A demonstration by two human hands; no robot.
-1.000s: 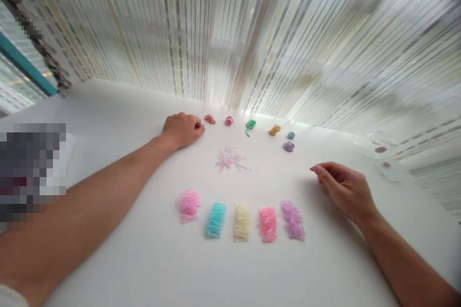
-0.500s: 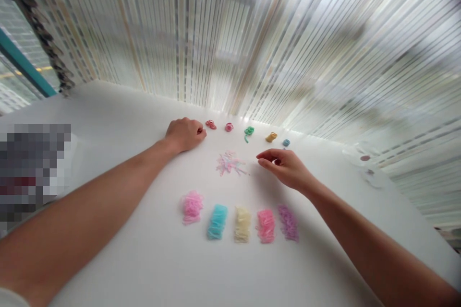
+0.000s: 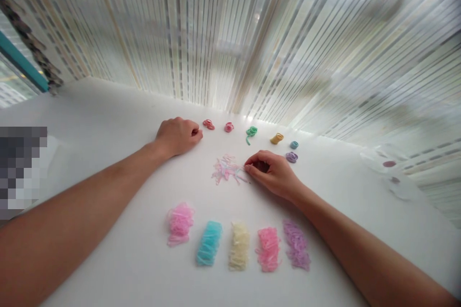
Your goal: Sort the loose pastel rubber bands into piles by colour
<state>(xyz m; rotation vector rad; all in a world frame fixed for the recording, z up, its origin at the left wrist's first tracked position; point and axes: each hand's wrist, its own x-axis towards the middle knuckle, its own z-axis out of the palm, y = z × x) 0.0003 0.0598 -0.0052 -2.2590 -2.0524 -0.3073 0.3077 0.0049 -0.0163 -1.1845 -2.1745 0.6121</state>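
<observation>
My left hand [image 3: 179,135] rests on the white table, loosely curled into a fist, just left of a small heap of red bands [image 3: 208,124]. Nothing shows in its fingers. My right hand [image 3: 272,171] has thumb and forefinger pinched together at the right edge of a loose, mixed pile of thin pastel strips [image 3: 225,170]. Whether a strip is between the fingertips is too small to tell. Beyond the pile lie a pink coil [image 3: 228,127], a green coil [image 3: 251,132], a yellow coil [image 3: 277,138], a blue coil [image 3: 294,145] and a purple coil [image 3: 291,157].
Along the near side lie bundles of strips: light pink [image 3: 180,223], turquoise [image 3: 209,243], cream [image 3: 239,246], pink [image 3: 268,249] and purple [image 3: 297,244]. Clear plastic pieces [image 3: 382,163] are at the right. A string curtain [image 3: 201,33] hangs behind the white table [image 3: 137,259].
My right hand has moved left and down to the edge of the pastel pile, its fingertips closing together. The purple coil shows fully now. My left hand keeps its place; the camera view has shifted slightly.
</observation>
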